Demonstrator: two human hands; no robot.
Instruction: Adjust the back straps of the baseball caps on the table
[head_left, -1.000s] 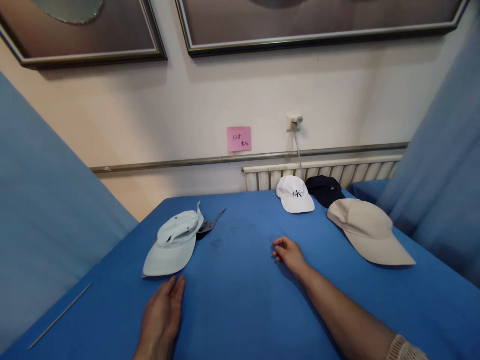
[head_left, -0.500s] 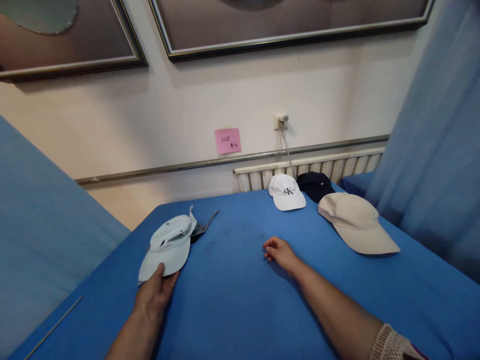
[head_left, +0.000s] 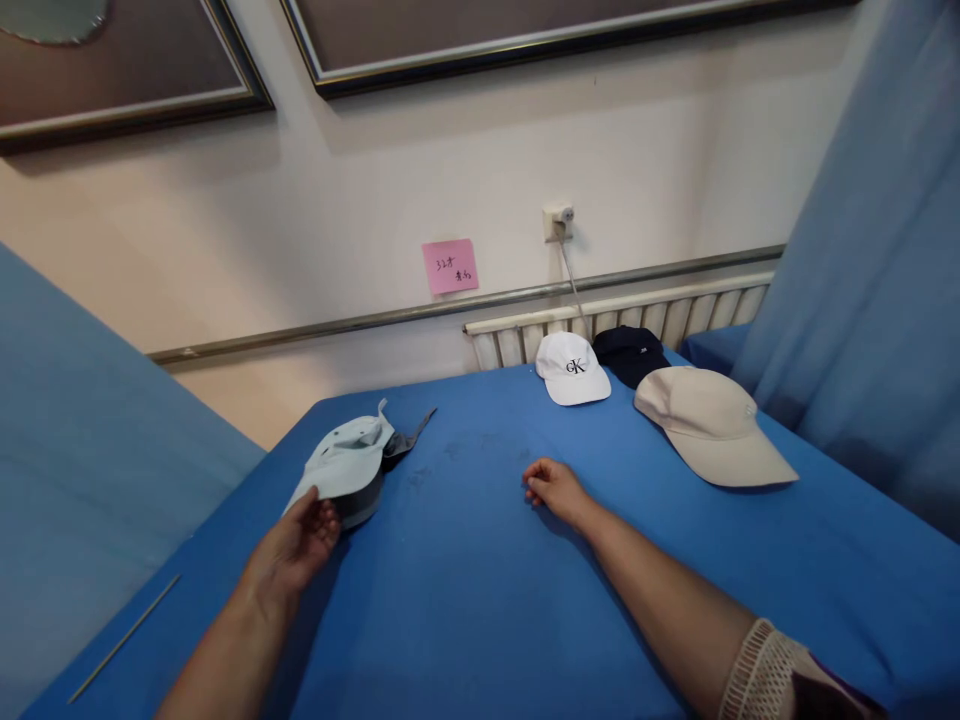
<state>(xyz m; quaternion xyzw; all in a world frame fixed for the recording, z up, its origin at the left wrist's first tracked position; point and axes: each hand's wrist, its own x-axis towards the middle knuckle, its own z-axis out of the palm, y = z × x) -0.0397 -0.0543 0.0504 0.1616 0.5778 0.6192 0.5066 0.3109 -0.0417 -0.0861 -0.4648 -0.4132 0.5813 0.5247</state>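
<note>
My left hand (head_left: 304, 540) pinches the brim of a pale blue baseball cap (head_left: 346, 458) at the left of the table. A dark grey cap (head_left: 362, 503) shows beneath it, its brim now apart from the blue one and its strap end sticking out behind. The lower cap's crown is hidden. My right hand (head_left: 556, 490) rests on the blue cloth (head_left: 465, 600) near the middle, fingers curled in, with nothing seen in them. Beyond it to the right lies a beige cap (head_left: 709, 420).
A white cap with black letters (head_left: 574, 370) and a navy cap (head_left: 630, 352) sit at the back edge by the radiator (head_left: 510, 345). A thin stick (head_left: 124, 638) lies at the left. Blue curtains (head_left: 870, 300) hang on both sides.
The pale blue cap's brim has been raised and tilted by my left hand, uncovering the dark grey brim below. My right hand stays in place. The view has dipped slightly.
</note>
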